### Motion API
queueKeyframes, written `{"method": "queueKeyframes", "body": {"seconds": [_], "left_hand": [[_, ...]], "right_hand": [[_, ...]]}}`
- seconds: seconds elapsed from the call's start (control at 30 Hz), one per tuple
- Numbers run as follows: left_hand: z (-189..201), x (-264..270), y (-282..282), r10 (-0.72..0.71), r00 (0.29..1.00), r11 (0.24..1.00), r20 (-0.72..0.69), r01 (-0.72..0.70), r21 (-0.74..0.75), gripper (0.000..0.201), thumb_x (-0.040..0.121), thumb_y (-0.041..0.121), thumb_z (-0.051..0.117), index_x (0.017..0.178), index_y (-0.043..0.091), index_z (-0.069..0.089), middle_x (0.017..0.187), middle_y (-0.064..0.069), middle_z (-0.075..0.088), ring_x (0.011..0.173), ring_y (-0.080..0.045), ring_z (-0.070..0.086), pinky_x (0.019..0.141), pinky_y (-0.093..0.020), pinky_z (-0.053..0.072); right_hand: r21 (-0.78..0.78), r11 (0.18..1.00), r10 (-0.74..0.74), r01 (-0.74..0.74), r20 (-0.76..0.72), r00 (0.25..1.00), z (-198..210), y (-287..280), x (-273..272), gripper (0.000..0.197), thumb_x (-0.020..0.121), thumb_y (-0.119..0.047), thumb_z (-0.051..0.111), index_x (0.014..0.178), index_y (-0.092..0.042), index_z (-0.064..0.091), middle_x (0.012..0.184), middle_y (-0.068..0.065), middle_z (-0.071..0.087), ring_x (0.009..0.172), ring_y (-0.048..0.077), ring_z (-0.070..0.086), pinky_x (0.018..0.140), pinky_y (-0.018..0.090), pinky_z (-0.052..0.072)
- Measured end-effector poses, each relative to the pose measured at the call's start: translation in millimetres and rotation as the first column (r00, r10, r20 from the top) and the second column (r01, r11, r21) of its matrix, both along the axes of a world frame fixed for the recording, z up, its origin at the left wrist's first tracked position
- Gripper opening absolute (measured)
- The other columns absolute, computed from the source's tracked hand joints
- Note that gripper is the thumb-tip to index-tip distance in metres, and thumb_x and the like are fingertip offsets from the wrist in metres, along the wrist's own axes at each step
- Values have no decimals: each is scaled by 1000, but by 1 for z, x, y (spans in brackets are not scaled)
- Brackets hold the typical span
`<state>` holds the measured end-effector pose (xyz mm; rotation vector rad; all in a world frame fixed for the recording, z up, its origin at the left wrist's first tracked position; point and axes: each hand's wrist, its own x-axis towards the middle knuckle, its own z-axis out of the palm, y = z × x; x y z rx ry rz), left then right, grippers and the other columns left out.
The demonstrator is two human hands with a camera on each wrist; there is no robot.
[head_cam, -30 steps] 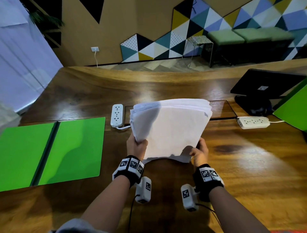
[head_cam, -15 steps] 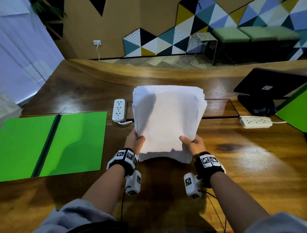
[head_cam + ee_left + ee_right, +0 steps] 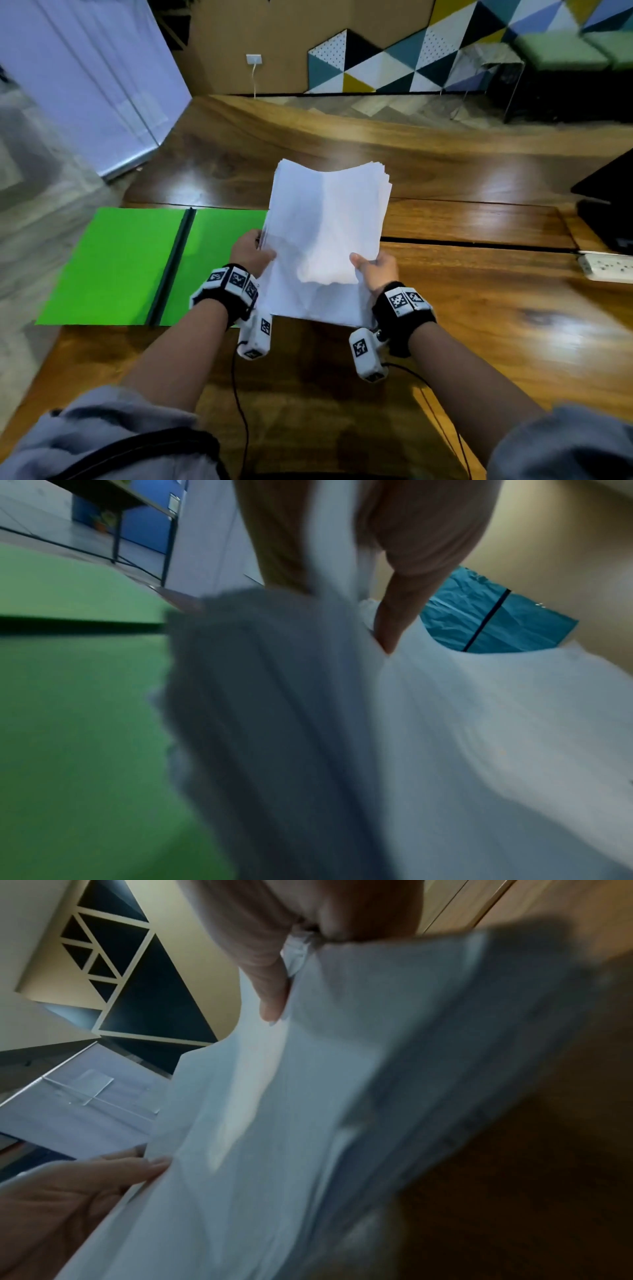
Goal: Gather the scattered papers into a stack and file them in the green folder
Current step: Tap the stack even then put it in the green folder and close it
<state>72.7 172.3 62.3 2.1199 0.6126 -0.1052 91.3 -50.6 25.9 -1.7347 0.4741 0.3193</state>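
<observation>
Both bare forearms stretched forward, grey sleeves pushed up toward the elbows. Black wrist bands with white marker blocks worn on both wrists, a small white camera hanging under each. Left hand (image 3: 251,252) gripping the left edge of the thick stack of white papers (image 3: 329,240), thumb on top. Right hand (image 3: 376,269) pinching the right lower edge, thumb on front, fingers curled behind.

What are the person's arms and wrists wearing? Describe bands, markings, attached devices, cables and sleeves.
Each wrist carries a black band with white square tags printed in black patterns. A white camera block, tagged too, hangs beneath each wrist, trailing a thin black cable. Grey-blue sleeves are pushed up, forearms bare.
</observation>
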Motion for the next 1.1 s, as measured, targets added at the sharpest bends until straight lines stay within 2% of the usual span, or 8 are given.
{"method": "queueKeyframes", "body": {"seconds": [0.1, 0.2, 0.37, 0.53, 0.73, 0.87, 1.0, 1.1], "left_hand": [[3, -4, 47, 1, 999, 1000, -51, -1, 4, 39, 71, 2, 68, 110, -1, 61, 110, -21, 67, 101, -34, 65, 91, -45, 52], [-6, -8, 90, -11, 995, 1000, -101, 13, 15, 51, 55, 15, 70, 103, 1, 63, 106, -21, 69, 98, -35, 66, 90, -47, 53], [-19, -11, 148, -24, 986, 996, -165, 37, 76, 33, 72, 0, 71, 104, -2, 63, 105, -21, 68, 96, -33, 66, 86, -41, 52], [-29, -11, 182, -9, 981, 991, -193, 35, 130, 51, 51, 18, 63, 97, -3, 64, 98, -22, 68, 90, -35, 65, 78, -41, 52], [-57, -9, 199, 61, 961, 984, -270, -13, 179, 31, 78, 2, 61, 109, 0, 59, 102, -20, 64, 99, -36, 61, 73, -31, 41], [-75, -10, 203, 110, 941, 982, -320, -52, 184, 34, 82, 1, 54, 116, 0, 56, 115, -22, 63, 103, -36, 61, 80, -34, 46], [-88, -7, 210, 140, 933, 982, -332, -88, 167, 36, 82, 2, 52, 118, 3, 56, 117, -18, 63, 104, -34, 61, 77, -31, 44], [-91, -4, 209, 168, 934, 981, -315, -126, 149, 36, 81, 2, 53, 117, 4, 54, 114, -17, 64, 94, -31, 60, 74, -29, 43]], "right_hand": [[17, 1000, 26, -25, -50, 998, -5, 45, 0, 33, 83, -20, 70, 111, -4, 63, 115, 14, 69, 107, 30, 65, 99, 49, 48], [-17, 998, 66, -67, -73, 995, -13, 86, -3, 32, 82, -21, 70, 110, -7, 64, 110, 14, 71, 102, 31, 67, 96, 48, 51], [-107, 979, 162, -173, -108, 981, -11, 140, -6, 33, 85, -18, 67, 116, -6, 65, 113, 12, 69, 105, 28, 65, 85, 25, 45], [-59, 983, 163, -174, -157, 974, -23, 180, -11, 33, 86, -19, 66, 117, -7, 64, 114, 13, 69, 103, 29, 66, 88, 30, 50], [-106, 972, 184, -211, -220, 958, -42, 207, -6, 36, 87, -26, 66, 116, -7, 63, 116, 14, 67, 106, 32, 65, 95, 43, 52], [-171, 950, 200, -260, -306, 931, -58, 208, -1, 43, 87, -33, 63, 120, -5, 61, 120, 14, 66, 109, 34, 63, 97, 46, 50], [-225, 944, 163, -243, -322, 933, -67, 214, 4, 45, 86, -40, 59, 120, -12, 60, 121, 9, 65, 109, 33, 62, 97, 48, 49], [-284, 933, 123, -219, -320, 940, -65, 219, 6, 45, 88, -40, 57, 124, -12, 56, 125, 9, 63, 113, 33, 60, 99, 45, 47]]}}
